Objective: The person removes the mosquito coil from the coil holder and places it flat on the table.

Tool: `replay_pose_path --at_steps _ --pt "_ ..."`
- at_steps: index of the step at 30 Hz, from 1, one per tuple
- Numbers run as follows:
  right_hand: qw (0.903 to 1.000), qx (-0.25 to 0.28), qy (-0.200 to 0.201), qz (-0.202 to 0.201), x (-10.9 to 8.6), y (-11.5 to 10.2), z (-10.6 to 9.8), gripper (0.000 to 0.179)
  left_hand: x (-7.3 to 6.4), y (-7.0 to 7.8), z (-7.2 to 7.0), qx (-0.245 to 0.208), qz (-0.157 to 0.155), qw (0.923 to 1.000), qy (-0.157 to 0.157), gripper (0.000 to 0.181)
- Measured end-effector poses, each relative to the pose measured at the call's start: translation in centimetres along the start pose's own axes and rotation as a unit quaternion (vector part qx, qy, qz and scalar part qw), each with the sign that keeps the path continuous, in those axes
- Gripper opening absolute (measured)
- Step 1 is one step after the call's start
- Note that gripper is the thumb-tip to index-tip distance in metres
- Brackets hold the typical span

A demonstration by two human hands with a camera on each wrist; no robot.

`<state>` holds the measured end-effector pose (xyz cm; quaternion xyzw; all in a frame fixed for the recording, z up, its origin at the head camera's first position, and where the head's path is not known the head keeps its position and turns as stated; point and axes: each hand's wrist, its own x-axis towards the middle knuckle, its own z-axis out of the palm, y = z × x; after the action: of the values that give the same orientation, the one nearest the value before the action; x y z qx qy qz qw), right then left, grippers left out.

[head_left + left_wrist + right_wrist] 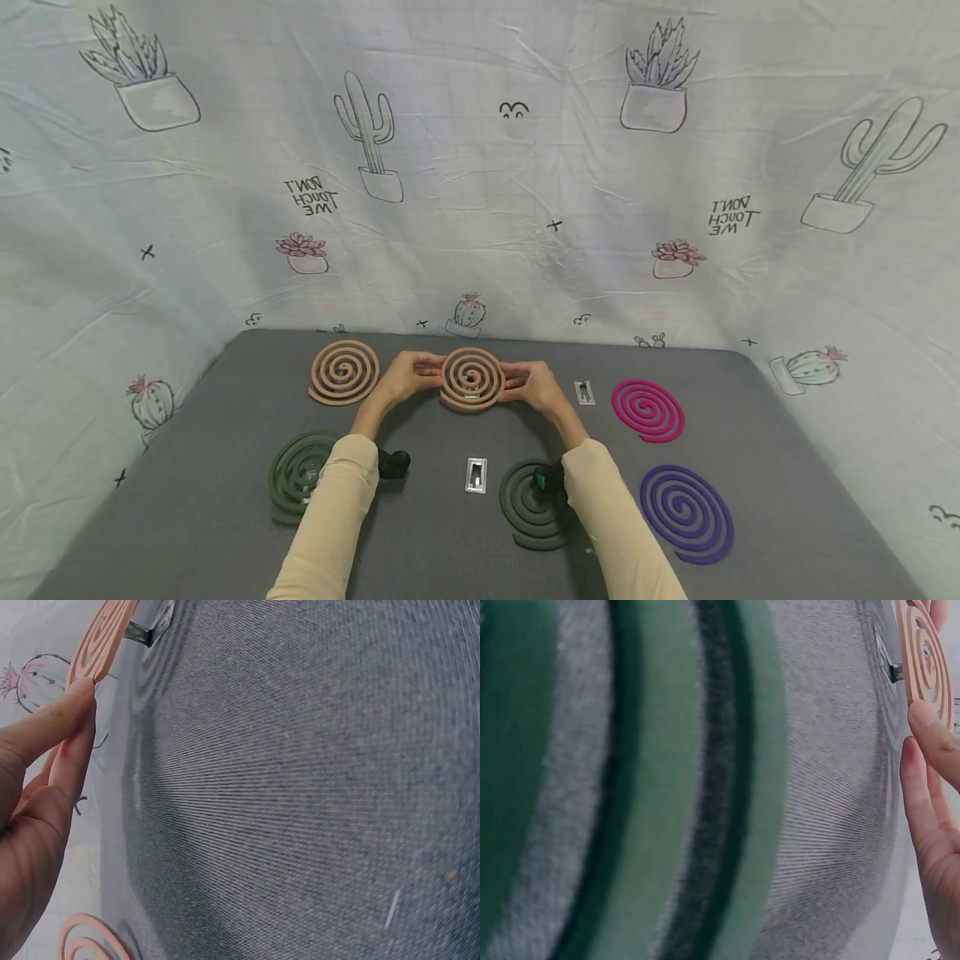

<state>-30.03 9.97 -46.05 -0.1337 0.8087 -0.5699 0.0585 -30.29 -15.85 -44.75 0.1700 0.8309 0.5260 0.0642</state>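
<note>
Both hands hold a tan mosquito coil between them near the far side of the table. My left hand pinches its left edge between thumb and fingers, as the left wrist view also shows on the coil. At the opposite edge, my right hand pinches it the same way; the coil is tilted in the right wrist view. A small metal stand is right behind the coil's middle, its upright tab reaching toward the spiral. Most of that stand is hidden by the coil in the head view.
Another tan coil lies left of the hands. Green coils lie under the forearms, partly covered. Pink and purple coils are at the right. Loose metal stands sit on the grey table. Printed cloth hangs behind.
</note>
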Motion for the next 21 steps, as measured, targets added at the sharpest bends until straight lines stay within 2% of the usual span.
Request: replay_pose_path --at_steps 6,14,17,21 --pt "0.9998 -0.008 -0.010 -0.012 0.0 -0.2 -0.2 0.055 -0.1 0.1 -0.1 0.001 -0.002 1.0000 -0.003 0.042" --pt "0.9992 -0.039 -0.001 -0.005 0.0 -0.4 -0.7 0.054 -0.1 0.5 0.0 -0.024 -0.008 0.9996 -0.009 0.045" --pt "0.9992 -0.037 -0.008 -0.013 0.1 -0.5 -0.9 0.055 -0.1 0.6 0.1 -0.038 -0.015 0.9991 -0.009 0.045" --pt "0.9992 -0.031 -0.018 -0.019 0.0 -0.7 -1.3 0.055 -0.3 0.9 0.2 -0.053 -0.008 0.9984 -0.016 0.045"
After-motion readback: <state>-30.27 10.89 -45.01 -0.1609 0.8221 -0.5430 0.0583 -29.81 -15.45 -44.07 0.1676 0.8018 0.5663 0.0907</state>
